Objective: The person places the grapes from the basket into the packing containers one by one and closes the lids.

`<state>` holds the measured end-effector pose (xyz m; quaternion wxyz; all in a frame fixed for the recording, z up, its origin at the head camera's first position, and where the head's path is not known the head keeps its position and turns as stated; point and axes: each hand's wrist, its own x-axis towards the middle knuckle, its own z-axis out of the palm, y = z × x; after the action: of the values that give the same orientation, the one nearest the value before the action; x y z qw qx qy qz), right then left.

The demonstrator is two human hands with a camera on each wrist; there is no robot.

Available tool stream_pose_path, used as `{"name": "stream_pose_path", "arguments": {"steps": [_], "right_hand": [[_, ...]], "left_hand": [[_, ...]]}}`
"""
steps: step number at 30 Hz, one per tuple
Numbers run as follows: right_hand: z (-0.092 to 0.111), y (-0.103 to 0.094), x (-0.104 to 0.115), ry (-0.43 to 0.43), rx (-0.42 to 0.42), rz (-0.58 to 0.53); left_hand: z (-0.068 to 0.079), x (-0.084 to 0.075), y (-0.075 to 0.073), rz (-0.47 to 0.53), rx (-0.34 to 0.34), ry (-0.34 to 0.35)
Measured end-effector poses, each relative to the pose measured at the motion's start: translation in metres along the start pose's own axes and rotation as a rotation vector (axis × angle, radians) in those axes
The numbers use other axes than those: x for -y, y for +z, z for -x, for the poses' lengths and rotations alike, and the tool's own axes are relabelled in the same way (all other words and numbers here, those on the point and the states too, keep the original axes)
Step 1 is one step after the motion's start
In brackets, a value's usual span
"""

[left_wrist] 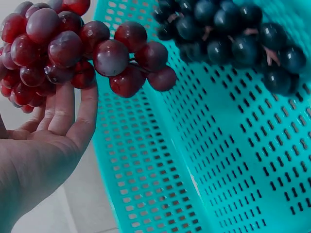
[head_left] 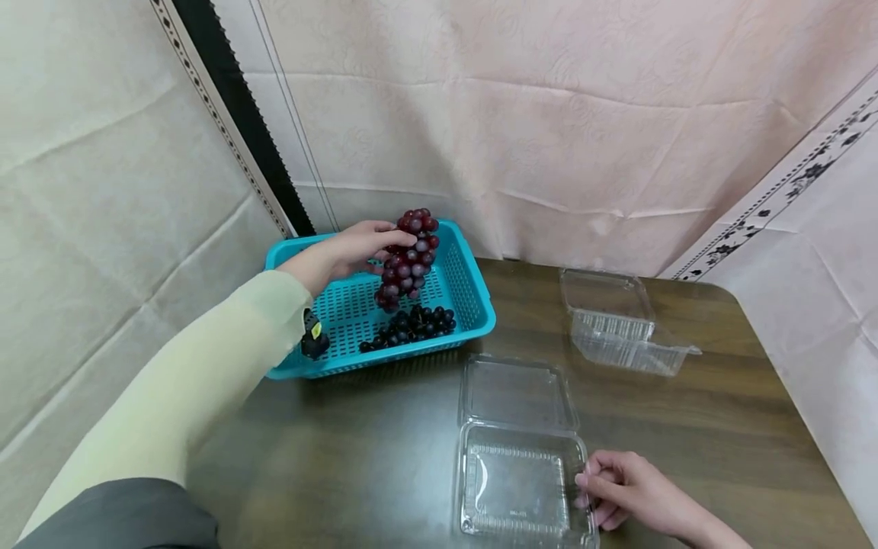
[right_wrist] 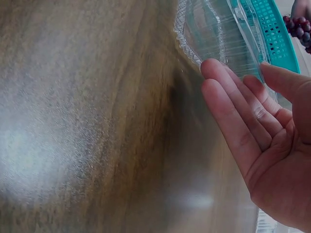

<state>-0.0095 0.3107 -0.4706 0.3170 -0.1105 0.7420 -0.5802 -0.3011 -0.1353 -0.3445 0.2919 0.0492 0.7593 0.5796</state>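
Observation:
My left hand (head_left: 353,250) holds a bunch of red grapes (head_left: 411,263) above the blue-green plastic basket (head_left: 483,309). In the left wrist view, the fingers (left_wrist: 62,109) curl up under the red grapes (left_wrist: 65,48); some grapes hang free of the hand. A bunch of black grapes (head_left: 414,324) lies inside the basket, below the held bunch. My right hand (head_left: 634,492) pinches the right rim of an open clear plastic clamshell box (head_left: 517,488), thumb on one side and fingers on the other. The box's lid (head_left: 517,393) is folded back flat, towards the basket.
Another open clear plastic clamshell box (head_left: 627,351) stands at the back right of the wooden table (head_left: 343,450). Pale cloth (head_left: 549,145) hangs behind the table and along both sides. The basket's back edge is close to the cloth.

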Motion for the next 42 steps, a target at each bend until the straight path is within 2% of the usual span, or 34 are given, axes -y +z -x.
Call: {"name": "stream_pose_path", "arguments": {"steps": [14,18,30,36,42], "right_hand": [[-0.007,-0.005,0.006,0.014,0.004,0.026],[-0.008,-0.005,0.008,0.015,0.003,0.037],[-0.008,-0.003,0.009,0.031,0.001,0.031],[-0.008,-0.003,0.008,0.03,0.0,0.028],[-0.008,-0.003,0.007,0.034,-0.003,0.029]], "left_hand": [[0.039,-0.014,0.021,0.04,0.099,0.008],[0.047,-0.018,0.03,0.018,0.141,0.005],[0.06,-0.023,0.071,-0.103,0.209,0.038],[0.062,-0.023,0.101,-0.128,0.256,0.065],[0.061,-0.015,0.129,-0.155,0.297,0.103]]}}
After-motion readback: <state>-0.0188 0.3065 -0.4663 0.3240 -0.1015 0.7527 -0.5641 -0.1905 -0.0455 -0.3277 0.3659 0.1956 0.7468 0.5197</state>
